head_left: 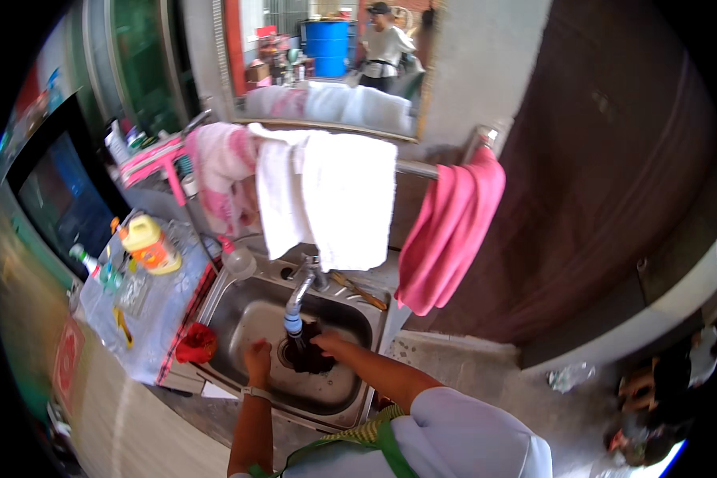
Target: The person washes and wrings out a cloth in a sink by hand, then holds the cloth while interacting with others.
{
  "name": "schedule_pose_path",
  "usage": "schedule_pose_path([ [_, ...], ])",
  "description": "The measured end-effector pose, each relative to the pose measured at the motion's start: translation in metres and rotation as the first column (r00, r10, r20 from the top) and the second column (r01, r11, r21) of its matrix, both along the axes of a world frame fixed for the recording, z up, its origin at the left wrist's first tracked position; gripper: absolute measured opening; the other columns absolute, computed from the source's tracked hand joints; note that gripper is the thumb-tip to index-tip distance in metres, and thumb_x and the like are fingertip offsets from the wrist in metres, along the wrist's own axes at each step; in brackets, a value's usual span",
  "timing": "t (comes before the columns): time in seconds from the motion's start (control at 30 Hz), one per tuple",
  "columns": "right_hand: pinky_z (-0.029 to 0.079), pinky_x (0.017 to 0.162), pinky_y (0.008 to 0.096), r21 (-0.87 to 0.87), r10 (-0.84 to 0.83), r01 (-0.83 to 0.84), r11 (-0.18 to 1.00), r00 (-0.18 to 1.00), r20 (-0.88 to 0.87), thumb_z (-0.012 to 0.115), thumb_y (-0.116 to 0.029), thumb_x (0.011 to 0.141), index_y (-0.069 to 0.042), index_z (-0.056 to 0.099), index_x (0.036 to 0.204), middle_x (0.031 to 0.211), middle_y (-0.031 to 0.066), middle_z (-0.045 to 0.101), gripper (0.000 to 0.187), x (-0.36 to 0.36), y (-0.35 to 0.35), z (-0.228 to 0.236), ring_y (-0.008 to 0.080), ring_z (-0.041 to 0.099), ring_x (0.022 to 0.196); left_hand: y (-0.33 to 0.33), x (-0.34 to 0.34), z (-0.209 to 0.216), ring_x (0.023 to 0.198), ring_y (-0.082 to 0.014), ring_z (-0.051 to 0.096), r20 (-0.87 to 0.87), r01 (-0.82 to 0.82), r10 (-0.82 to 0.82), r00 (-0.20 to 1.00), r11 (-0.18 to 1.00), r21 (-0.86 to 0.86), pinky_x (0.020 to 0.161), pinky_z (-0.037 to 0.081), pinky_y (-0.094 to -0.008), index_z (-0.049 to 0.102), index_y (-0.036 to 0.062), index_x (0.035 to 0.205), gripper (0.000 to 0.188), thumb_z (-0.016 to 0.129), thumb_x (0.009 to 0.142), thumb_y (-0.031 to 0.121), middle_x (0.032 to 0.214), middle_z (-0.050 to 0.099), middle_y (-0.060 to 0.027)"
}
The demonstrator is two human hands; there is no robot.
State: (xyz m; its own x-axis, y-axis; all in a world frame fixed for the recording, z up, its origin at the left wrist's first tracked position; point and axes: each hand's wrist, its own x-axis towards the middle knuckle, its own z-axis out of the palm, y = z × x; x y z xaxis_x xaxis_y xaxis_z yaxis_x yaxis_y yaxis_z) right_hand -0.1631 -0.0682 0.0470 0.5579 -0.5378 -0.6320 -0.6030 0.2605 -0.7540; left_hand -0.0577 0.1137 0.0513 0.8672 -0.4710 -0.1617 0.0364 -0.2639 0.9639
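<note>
A dark cloth (315, 361) lies bunched in the steel sink (251, 307), under the blue-tipped tap (294, 319), with water running onto it. My right hand (325, 342) grips the cloth's upper right edge, fingers closed. Left of the tap, my left hand (256, 356) hovers over the basin, apart from the cloth. Its fingers look curled, and nothing shows in them. The drain is partly covered by the cloth.
A red bag-like bundle (197, 343) sits on the sink's left rim. A yellow jug (150, 245) stands on the plastic-covered side table (147, 319). White towels (346, 199) and a pink towel (454, 231) hang behind the tap. A brush (360, 291) lies at the back rim.
</note>
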Motion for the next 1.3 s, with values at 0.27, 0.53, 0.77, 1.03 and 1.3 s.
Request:
schedule_pose_path([
  [0.27, 0.048, 0.071, 0.0328, -0.061, 0.046, -0.030, 0.998, 0.959, 0.280, 0.061, -0.029, 0.068, 0.004, 0.059, 0.092, 0.088, 0.0198, 0.059, 0.041, -0.005, 0.003, 0.014, 0.0259, 0.059, 0.082, -0.075, -0.065, 0.007, 0.105, -0.0278, 0.048, -0.870, -0.256, -0.418, 0.262, 0.839, -0.480, 0.089, 0.034, -0.0482, 0.054, 0.0123, 0.107, 0.046, 0.037, 0.083, 0.047, 0.110, 0.054, -0.0101],
  [0.53, 0.048, 0.061, 0.0279, 0.007, 0.170, -0.205, 0.979, 0.831, 0.530, 0.061, -0.023, 0.070, 0.000, 0.061, 0.087, 0.075, 0.0090, 0.061, 0.029, -0.036, 0.001, 0.066, 0.0155, 0.058, 0.066, -0.059, -0.007, -0.050, 0.088, -0.0226, 0.055, -0.867, -0.210, -0.344, 0.360, 0.876, -0.434, 0.066, 0.044, -0.0404, 0.057, 0.0142, 0.103, 0.040, 0.043, 0.081, 0.045, 0.098, 0.059, -0.0022],
  [0.77, 0.051, 0.054, 0.0271, -0.007, 0.056, -0.060, 0.998, 0.886, 0.460, 0.064, -0.026, 0.074, 0.001, 0.063, 0.088, 0.074, 0.0105, 0.063, 0.030, -0.021, -0.029, 0.038, 0.0157, 0.061, 0.058, -0.044, -0.065, 0.043, 0.082, -0.0179, 0.056, -0.877, -0.028, -0.369, 0.309, 0.918, -0.396, 0.064, 0.044, -0.0335, 0.054, 0.0151, 0.106, 0.046, 0.050, 0.080, 0.053, 0.096, 0.059, -0.0025],
  [1.03, 0.049, 0.066, 0.0353, 0.129, 0.144, -0.163, 0.978, 0.979, 0.146, 0.058, -0.055, 0.070, -0.006, 0.064, 0.083, 0.077, 0.0120, 0.064, 0.051, -0.033, 0.009, 0.018, 0.0202, 0.062, 0.072, -0.033, -0.101, 0.073, 0.087, -0.0202, 0.054, -0.833, 0.013, -0.464, 0.302, 0.875, -0.483, 0.072, 0.044, -0.0371, 0.050, 0.0075, 0.108, 0.040, 0.062, 0.075, 0.027, 0.096, 0.057, -0.0067],
  [1.3, 0.046, 0.081, 0.0368, 0.747, -0.418, -0.563, 0.353, 0.620, 0.664, 0.046, -0.040, 0.087, -0.010, 0.053, 0.108, 0.103, 0.0108, 0.058, 0.037, -0.045, 0.010, 0.073, 0.0234, 0.058, 0.090, -0.051, -0.132, 0.099, 0.093, -0.0202, 0.053, -0.812, -0.547, -0.493, 0.313, 0.605, -0.578, 0.079, 0.047, -0.0350, 0.047, 0.0062, 0.112, 0.045, 0.061, 0.072, 0.023, 0.109, 0.052, -0.0068],
])
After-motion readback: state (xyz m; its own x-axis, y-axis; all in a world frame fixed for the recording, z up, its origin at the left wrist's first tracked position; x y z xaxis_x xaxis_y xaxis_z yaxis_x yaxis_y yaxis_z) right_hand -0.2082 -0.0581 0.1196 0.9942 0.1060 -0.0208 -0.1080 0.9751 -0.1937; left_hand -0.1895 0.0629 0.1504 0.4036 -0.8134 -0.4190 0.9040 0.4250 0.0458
